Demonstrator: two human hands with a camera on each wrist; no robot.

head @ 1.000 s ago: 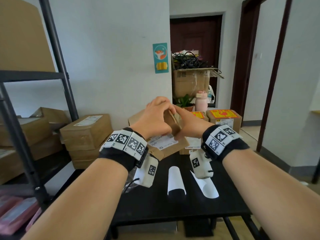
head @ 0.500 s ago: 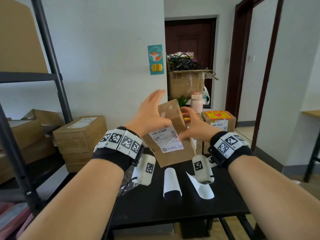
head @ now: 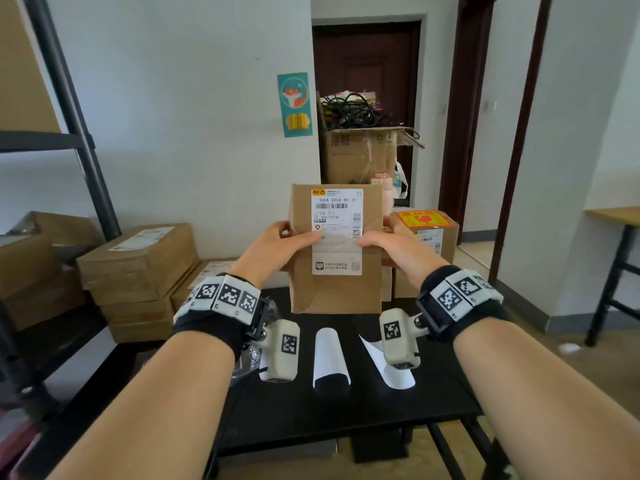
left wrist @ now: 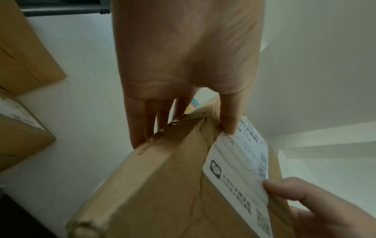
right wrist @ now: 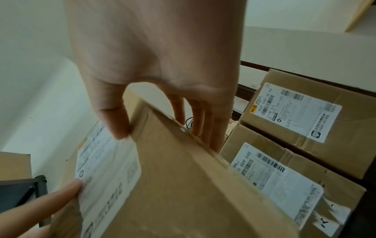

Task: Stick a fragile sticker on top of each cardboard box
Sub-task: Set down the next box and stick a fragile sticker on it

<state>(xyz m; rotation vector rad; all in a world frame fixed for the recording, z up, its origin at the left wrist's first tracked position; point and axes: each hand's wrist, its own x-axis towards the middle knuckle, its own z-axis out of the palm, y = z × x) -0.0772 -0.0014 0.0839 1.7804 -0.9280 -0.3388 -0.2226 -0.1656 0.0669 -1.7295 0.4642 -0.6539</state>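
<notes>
Both hands are up and the cardboard box (head: 336,289) is held upright over the far edge of the black counter (head: 346,417), its white shipping label (head: 337,230) facing the camera; the left hand (head: 273,247) grips the left side, thumb pressed on the label's edge and fingers (left wrist: 142,122) wrapped round the back, while the right hand (head: 398,247) grips the right side the same way, thumb on the front and fingers (right wrist: 211,128) curled behind. On the counter below lie two curled white backing papers (head: 330,358), one of them partly behind the right wrist camera. Just behind the held box, to the right, stands a box with a yellow-and-red sticker (head: 420,218) already on its top. Over on the left, stacked boxes (head: 138,268) sit beside a dark metal shelf rack (head: 86,143) against the white wall (head: 190,116), where a teal poster (head: 294,103) hangs. Further back, an open carton stuffed with black cables (head: 356,110) stands in front of a dark brown door (head: 367,64), and a wooden table edge (head: 616,214) shows at the far right
</notes>
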